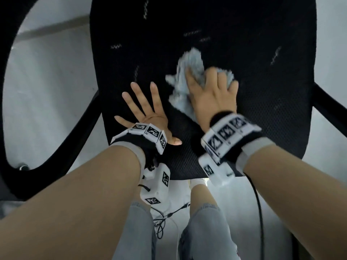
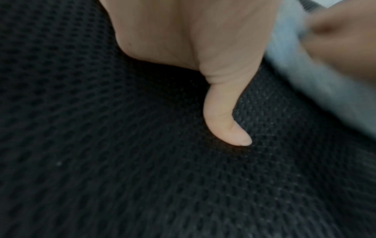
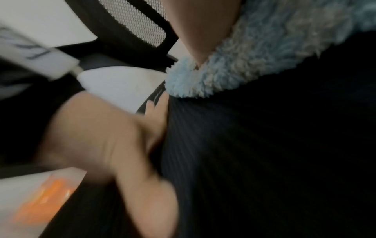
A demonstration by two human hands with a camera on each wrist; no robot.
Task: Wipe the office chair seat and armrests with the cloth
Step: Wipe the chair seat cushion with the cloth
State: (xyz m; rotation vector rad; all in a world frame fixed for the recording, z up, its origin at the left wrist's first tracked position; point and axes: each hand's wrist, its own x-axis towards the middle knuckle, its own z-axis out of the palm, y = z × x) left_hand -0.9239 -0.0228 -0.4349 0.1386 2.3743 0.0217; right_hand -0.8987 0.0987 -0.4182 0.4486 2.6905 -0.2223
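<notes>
The black mesh chair seat (image 1: 244, 53) fills the upper head view. On its middle lies a fluffy light-blue cloth (image 1: 189, 68), and my right hand (image 1: 210, 89) grips it with curled fingers while pressing it onto the mesh. My left hand (image 1: 144, 109) lies flat on the seat's front left part, fingers spread and straight. In the left wrist view the left thumb (image 2: 225, 119) rests on the mesh (image 2: 101, 161) with the blurred cloth (image 2: 305, 77) to the right. The right wrist view shows the cloth (image 3: 254, 61) on the dark seat (image 3: 284, 161).
A black armrest (image 1: 56, 139) curves round at the left, another armrest bar (image 1: 328, 107) sticks out at the right. Pale floor (image 1: 47, 81) surrounds the chair. My legs in jeans (image 1: 204, 231) and loose cables (image 1: 161, 220) are below the seat's front edge.
</notes>
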